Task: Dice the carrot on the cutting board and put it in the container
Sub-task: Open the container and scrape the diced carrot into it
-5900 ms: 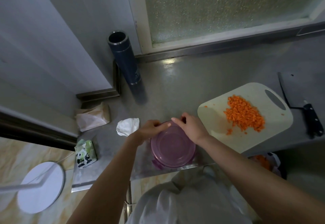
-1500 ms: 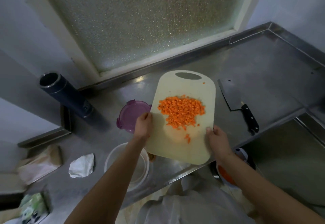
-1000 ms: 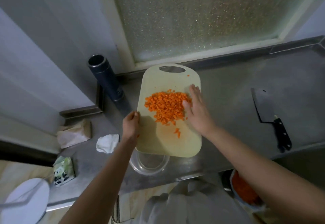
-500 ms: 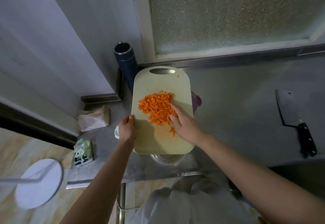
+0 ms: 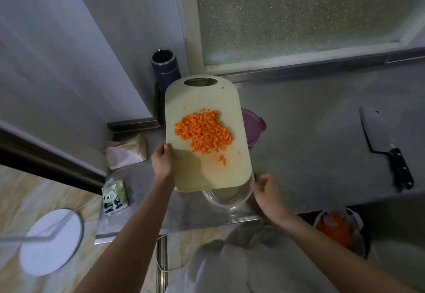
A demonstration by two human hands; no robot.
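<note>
- Right hand [image 5: 268, 191] has come off the diced carrot [image 5: 203, 133], where it lay half a second ago. It is now clear of the cutting board [image 5: 207, 173], just beside the board's near right corner.
- Left hand [image 5: 162, 161] is unchanged: still clamped on the board's left edge, thumb on top.
- Head view, hands: the right hand's fingers are loosely curled with nothing in them. Whether it touches the container's rim cannot be told.
- Head view, task item: the carrot is a single orange heap of dice on the middle of the pale board. A few stray bits lie toward the near end and one sits by the handle slot at the far end. No dice are visible in the container.
- Head view, container [image 5: 226, 195]: clear and round, on the steel surface [image 5: 310, 154]. Its far part is hidden under the board's near edge.
- Purple lid [image 5: 254, 129]: half hidden behind the board's right edge.
- Cleaver [image 5: 386, 147]: flat on the surface, well to the right, black handle toward the camera.
- Dark blue flask [image 5: 164, 67]: upright in the corner behind the board, mouth uncovered.
- Left of the board: a crumpled paper packet [image 5: 127, 150], with a panda-print tissue pack [image 5: 115, 192] nearer the surface edge.
- Below the surface edge, right: a white bag [image 5: 338, 226] showing orange scraps.
</note>
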